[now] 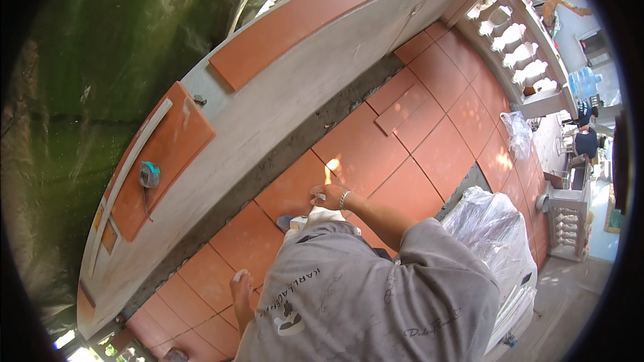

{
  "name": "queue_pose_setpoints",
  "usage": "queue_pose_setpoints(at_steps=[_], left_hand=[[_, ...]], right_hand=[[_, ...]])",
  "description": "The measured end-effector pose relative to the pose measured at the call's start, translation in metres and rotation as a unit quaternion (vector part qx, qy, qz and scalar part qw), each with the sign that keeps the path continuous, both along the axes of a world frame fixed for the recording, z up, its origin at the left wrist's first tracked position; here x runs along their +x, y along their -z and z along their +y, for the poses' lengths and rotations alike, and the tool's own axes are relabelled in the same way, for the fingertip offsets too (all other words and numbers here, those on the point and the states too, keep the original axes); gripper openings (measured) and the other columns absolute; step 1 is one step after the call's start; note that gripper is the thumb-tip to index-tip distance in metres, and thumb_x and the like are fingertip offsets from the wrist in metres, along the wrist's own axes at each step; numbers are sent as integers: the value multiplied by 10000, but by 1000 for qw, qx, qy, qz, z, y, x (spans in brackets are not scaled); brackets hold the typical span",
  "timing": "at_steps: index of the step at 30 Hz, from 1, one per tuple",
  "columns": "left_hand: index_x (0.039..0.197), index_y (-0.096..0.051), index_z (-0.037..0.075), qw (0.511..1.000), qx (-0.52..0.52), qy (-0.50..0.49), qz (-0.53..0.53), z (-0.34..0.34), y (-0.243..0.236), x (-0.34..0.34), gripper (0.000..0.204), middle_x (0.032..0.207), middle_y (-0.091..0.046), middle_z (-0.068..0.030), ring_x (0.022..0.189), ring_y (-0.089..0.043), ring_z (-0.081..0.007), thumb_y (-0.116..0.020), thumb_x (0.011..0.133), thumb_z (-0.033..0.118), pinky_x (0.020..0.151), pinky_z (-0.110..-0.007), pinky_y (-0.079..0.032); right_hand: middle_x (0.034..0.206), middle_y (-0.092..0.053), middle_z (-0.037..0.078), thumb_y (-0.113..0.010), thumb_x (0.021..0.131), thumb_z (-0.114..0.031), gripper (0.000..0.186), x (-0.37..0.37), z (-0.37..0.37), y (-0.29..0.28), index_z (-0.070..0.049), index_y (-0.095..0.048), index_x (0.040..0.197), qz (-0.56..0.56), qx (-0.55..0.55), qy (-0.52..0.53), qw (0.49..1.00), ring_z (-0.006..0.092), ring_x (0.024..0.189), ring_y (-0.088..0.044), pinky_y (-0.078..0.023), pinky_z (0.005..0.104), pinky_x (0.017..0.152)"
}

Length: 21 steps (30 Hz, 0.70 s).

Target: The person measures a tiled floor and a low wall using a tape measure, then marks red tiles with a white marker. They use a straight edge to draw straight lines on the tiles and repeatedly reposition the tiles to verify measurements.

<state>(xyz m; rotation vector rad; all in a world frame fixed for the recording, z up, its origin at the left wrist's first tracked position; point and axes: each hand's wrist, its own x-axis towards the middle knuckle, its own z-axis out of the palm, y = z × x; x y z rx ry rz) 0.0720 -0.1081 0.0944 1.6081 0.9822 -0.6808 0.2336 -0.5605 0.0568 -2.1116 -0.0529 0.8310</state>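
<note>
The right hand (327, 196) is curled over the terracotta floor tiles (288, 184), the left hand (242, 289) loosely bent farther back; whether either grips anything I cannot tell. Ahead and rightward, nearer the right hand, a narrow terracotta strip (404, 110) lies with its long axis roughly parallel to the low wall (302, 100).

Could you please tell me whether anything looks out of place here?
Yes: on the wall ledge, one terracotta tile sits askew from the row beyond it and seems to overhang the inner edge, with a tape measure lying on it. A bare grey gap also interrupts the floor tiles beside the plastic-wrapped stack.
</note>
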Motion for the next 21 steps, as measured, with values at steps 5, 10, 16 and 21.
queue_pose_setpoints(at_steps=[5,10,16,21], left_hand=[[1167,-649,44,1000,-11,-17,-21,-3,-2,0,295,840,-620,7,682,-571,-79,-634,926,212,509,-220,-389],[1141,-654,23,999,17,-23,-37,-5,-1,-2,272,789,-610,-2,632,-549,-74,-636,918,177,493,-224,-390],[1136,-650,14,1000,0,-14,-17,-11,-7,0,258,819,-619,-12,671,-565,-84,-629,931,169,524,-226,-411],[1140,-646,14,998,-7,-58,-26,-16,-5,-3,262,831,-614,-2,690,-567,-85,-629,939,182,556,-230,-429]], right_hand=[[1073,-699,211,-644,885,-350,414,4,-11,-5,-77,-614,1194,-38,-104,83,990,394,1026,-659,-509,458,915],[1103,-683,249,-637,889,-350,457,12,-43,-3,-64,-561,1237,9,-206,236,950,421,1061,-646,-505,480,944],[1109,-676,271,-626,899,-342,477,10,-56,2,-56,-544,1272,8,-214,227,950,437,1035,-654,-529,495,885],[1159,-654,280,-637,892,-351,476,2,-31,25,-48,-568,1252,22,-180,198,963,402,1035,-656,-529,466,862]])
